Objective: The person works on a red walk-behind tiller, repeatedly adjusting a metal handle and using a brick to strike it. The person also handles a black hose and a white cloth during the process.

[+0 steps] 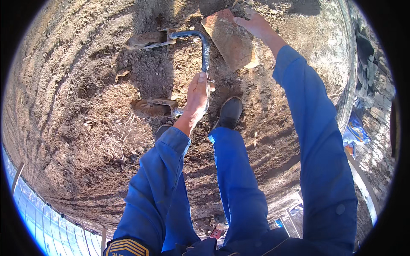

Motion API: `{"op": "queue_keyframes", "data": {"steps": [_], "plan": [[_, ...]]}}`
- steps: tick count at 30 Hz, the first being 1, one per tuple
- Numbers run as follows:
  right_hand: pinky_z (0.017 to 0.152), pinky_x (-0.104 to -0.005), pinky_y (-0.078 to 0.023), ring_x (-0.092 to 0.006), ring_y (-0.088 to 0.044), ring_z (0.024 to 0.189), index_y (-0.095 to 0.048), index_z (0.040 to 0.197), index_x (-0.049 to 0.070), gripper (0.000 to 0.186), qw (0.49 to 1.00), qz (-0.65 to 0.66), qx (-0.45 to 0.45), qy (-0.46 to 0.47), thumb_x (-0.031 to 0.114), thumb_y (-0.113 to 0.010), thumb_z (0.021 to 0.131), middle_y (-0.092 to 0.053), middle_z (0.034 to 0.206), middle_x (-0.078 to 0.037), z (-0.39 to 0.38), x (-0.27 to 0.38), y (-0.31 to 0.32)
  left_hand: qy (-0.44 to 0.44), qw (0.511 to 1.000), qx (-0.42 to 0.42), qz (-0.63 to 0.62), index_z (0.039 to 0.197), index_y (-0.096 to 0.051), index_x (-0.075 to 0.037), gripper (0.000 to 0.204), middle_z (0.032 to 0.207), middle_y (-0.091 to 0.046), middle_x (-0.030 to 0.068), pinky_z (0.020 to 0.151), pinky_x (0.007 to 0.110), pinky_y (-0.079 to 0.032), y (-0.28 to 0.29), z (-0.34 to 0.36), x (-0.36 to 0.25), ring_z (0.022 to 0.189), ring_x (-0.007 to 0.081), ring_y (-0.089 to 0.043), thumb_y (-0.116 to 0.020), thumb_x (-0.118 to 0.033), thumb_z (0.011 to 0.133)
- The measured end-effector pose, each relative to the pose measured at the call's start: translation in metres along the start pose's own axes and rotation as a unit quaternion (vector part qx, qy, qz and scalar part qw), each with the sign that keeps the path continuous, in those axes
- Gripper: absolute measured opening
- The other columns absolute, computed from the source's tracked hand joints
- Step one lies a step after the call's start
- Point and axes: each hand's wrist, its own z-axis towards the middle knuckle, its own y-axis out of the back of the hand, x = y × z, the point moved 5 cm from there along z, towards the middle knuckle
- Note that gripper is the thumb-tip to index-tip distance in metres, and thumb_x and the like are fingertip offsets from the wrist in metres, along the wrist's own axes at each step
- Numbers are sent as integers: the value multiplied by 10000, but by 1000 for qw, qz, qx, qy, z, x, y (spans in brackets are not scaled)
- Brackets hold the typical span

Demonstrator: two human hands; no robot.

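Gripping a bent blue metal handle (205, 49), left hand (197, 96) closes tight; right hand (255, 23) clasps a reddish brick (229, 40) (soil-caked) above tilled earth (85, 106).

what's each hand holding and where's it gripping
The left hand grips the bent blue metal handle bar of a two-bladed digging tool on its straight middle stretch. The right hand holds a reddish brick by its far upper end.
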Motion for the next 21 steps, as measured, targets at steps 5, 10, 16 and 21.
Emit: {"op": "queue_keyframes", "data": {"steps": [5,10,16,21], "plan": [[1101,-465,-468,-356,-590,1274,-476,1468,-36,908,991,26,127,38,574,-771,864,-616,1341,-234,29,-22,-57,67,997,-24,-25,1131,-697,-84,521,833,-665,-2,571,249,-379,33,2,35,647,61,-472,-435,-533,1091],[1093,-450,-473,-320,-613,1233,-527,1407,-35,847,983,69,156,60,536,-809,849,-651,1277,-215,31,-23,-67,9,1000,2,28,1173,-687,-52,486,823,-549,-75,615,248,-363,32,20,47,722,42,-432,-497,-491,1085],[1047,-417,-502,-283,-648,1162,-569,1335,-49,776,947,301,58,-95,464,-857,829,-678,1220,-204,-62,-82,-17,87,989,24,116,1322,-631,-31,417,968,-628,-37,724,256,-443,34,39,42,837,63,-533,-641,-343,1045],[1042,-369,-517,-257,-629,1171,-474,1393,-18,698,758,587,-138,-249,96,-864,825,-622,1282,-148,-211,-118,-16,-11,971,42,234,1265,-663,-23,438,1079,-615,1,901,321,-424,18,81,37,1015,128,-519,-618,-403,1053]]}}
